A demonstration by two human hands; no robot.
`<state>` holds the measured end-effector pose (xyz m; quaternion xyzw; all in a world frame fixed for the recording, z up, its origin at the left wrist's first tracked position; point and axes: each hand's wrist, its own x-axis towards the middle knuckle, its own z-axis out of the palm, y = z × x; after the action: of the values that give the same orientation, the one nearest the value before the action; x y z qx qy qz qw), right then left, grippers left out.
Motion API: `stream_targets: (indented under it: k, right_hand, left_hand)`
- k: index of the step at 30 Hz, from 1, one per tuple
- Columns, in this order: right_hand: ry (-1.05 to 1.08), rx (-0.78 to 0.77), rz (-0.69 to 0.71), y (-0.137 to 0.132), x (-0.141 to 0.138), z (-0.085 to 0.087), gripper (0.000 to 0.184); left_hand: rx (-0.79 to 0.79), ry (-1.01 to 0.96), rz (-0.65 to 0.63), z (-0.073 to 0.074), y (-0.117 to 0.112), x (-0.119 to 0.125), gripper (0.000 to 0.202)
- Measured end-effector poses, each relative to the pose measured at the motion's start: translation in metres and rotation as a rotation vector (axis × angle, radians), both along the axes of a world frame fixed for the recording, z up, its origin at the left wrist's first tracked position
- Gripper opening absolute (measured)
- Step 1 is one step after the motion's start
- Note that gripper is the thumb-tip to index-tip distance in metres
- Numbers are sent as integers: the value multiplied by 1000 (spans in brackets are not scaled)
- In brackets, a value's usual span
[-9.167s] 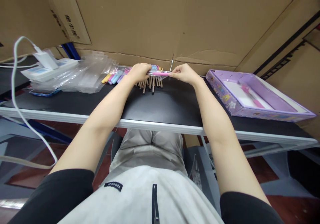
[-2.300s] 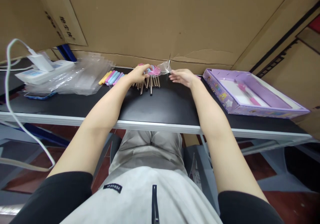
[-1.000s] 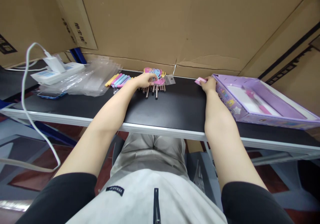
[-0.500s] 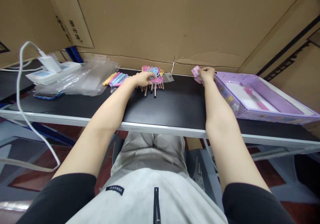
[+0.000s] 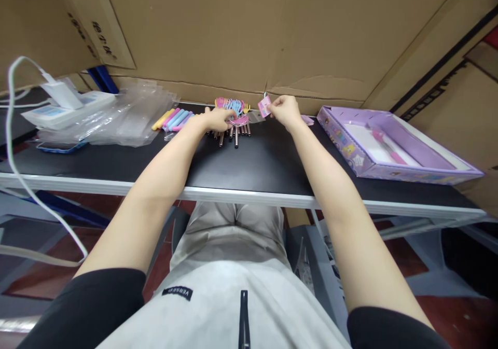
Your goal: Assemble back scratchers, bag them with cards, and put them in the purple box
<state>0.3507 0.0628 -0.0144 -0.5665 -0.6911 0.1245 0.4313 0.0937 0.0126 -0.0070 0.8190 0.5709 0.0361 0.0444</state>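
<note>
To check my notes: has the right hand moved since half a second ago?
Yes: the right hand has moved left, away from the purple cardboard box, carrying a pink card.

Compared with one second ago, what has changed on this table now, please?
The right hand took a small pink card from beside the purple box and carried it left, close to the end of the clear bag. The left hand stayed at the fork pile, and the purple box stayed in place.
</note>
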Motion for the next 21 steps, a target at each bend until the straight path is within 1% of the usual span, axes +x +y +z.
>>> stream_targets:
  k: [3,6,11,13,16,18,21]
  right_hand:
    - [-22,41,24,-5,-8,-9,24]
    - [-26,49,64,-5,-13,-17,24]
    - [-51,39,115,-5,-18,-27,25]
    - [-49,37,120,-7,-19,-29,26]
    - [-48,42,128,-10,-20,-30,26]
    - [-69,39,139,-11,-19,-30,24]
    - [-102,42,147,-9,-17,-31,21]
  left_hand:
    - [6,4,-11,-1,1,1,54]
    - [25,3,-15,-1,1,4,50]
    - [66,18,30,-4,-6,15,47]
    - [121,-15,27,-7,-9,22,48]
    - [214,-108,-37,-15,-11,33,49]
    - [246,-149,-74,-21,-10,40,51]
    - [262,-176,-76,-28,-8,49,56]
